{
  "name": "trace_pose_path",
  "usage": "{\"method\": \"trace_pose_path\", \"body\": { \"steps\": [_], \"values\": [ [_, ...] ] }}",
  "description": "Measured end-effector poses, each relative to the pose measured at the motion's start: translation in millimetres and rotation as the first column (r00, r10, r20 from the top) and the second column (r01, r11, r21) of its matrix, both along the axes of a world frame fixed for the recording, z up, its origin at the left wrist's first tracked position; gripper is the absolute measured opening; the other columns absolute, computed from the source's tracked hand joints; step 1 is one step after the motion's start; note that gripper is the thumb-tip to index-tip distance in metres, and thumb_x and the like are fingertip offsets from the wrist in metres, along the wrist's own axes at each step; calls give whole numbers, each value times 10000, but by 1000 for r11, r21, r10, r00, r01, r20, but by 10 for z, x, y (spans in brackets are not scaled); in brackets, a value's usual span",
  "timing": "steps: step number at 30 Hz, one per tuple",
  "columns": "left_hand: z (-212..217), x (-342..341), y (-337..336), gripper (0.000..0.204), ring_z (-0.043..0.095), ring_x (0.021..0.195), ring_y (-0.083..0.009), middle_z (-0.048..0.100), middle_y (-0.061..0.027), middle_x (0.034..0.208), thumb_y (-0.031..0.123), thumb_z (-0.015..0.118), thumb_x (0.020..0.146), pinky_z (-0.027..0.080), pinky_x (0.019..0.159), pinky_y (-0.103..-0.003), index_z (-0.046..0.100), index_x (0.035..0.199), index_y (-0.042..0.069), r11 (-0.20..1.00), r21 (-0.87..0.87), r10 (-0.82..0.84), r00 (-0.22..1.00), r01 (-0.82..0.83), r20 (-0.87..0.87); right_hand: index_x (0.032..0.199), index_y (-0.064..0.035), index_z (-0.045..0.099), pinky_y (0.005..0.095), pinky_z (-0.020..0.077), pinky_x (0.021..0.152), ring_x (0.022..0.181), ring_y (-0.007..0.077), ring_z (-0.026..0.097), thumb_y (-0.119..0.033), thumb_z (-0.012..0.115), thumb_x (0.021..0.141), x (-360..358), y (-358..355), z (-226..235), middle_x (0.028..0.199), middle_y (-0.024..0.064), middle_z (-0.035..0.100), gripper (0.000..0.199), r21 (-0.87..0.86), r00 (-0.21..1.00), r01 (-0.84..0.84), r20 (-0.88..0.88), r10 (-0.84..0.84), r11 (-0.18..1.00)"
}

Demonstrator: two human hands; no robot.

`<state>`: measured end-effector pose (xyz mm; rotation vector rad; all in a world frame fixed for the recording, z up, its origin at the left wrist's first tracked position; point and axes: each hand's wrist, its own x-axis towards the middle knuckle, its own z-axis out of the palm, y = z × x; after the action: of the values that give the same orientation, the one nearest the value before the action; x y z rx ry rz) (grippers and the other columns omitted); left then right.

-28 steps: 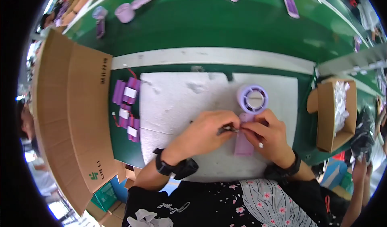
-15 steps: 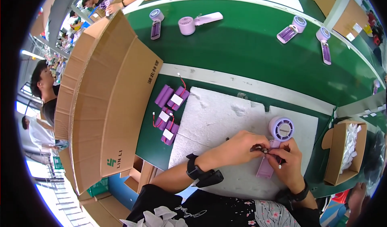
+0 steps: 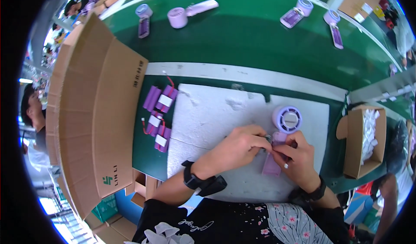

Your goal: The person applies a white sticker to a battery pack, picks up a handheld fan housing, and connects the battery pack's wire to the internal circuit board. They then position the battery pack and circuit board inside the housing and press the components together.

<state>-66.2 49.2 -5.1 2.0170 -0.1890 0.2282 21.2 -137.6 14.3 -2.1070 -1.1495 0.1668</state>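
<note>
A handheld fan lies on the white foam board (image 3: 208, 114), its round purple head (image 3: 289, 119) on the far side and its open pink handle (image 3: 271, 167) toward me. Both my hands meet over the top of the handle. My left hand (image 3: 240, 148) is closed in a pinch on a small dark part, mostly covered by the fingertips. From the right, my right hand (image 3: 299, 157) pinches at the same spot, its fingertips touching the left ones. A small white plug (image 3: 286, 166) hangs out below the right fingers; its wire is mostly hidden.
Several purple battery packs (image 3: 163, 138) with red leads lie left of the foam. A tall cardboard box (image 3: 95, 114) stands farther left. At right is a carton (image 3: 350, 157) of white pieces. Several more fans, including one pink fan (image 3: 177, 17), sit on the green bench beyond the ledge.
The whole view has shifted, so everything sits farther left and higher. My fingers have drawn closer together over the handle, and the dark part shows less than before.
</note>
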Motion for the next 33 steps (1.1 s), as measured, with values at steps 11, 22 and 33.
{"method": "trace_pose_path", "body": {
  "steps": [11,22,33],
  "values": [
    [157,39,-10,254,619,826,-296,600,-107,925,-85,686,687,504,682,-349,630,892,54,993,-115,-23,989,7,-144,997,-61,591,333,444,504,633,229,559,54,649,681,99,0,10,880,89,515,342,9,990,-134,52,133,991],
    [208,48,-84,130,620,770,-265,600,-112,916,-22,716,745,497,647,-314,629,833,19,984,-174,-47,998,40,-38,1071,-48,542,365,489,537,720,275,590,10,639,675,-56,38,22,938,102,515,412,-139,986,-12,165,35,990],
    [89,36,-23,101,587,710,-170,594,-98,887,81,636,887,469,618,-277,637,894,-20,931,-361,-48,962,-55,-270,1012,-37,601,306,480,557,687,224,598,22,701,749,76,-29,41,948,109,542,288,57,997,-64,51,61,996]
  ]
}}
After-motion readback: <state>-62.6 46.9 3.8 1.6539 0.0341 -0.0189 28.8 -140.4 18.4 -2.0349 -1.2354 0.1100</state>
